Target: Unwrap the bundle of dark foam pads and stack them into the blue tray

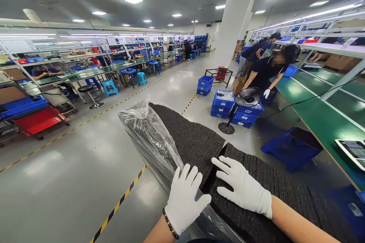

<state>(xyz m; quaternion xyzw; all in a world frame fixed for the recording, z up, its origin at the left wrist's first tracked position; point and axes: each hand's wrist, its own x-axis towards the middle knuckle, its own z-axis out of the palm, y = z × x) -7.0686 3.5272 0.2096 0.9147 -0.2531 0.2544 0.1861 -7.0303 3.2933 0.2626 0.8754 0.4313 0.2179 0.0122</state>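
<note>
Ahead, past the foam's far end, a black fan [248,98] stood on the floor, its head partly hiding the blue crates [219,102] stacked behind. A co-worker [265,70] in a dark shirt bent over there, a white-gloved hand low beside the fan. Right side: green bench [302,89] with a tablet [352,153] near its edge; a blue stool [289,150] stood between bench and foam. Striped tape [121,203] crossed the floor at left, passing behind the foam. Black foam [191,140] lay directly under both hands in two ribbed lengths, a dark gap between, clear wrap [151,133] along its left side. Left hand [186,201], gloved, fingers spread, rested at the wrap's edge; right hand [242,188] lay flat on the nearer length, fingertips by the gap. Neither hand clenched anything.
</note>
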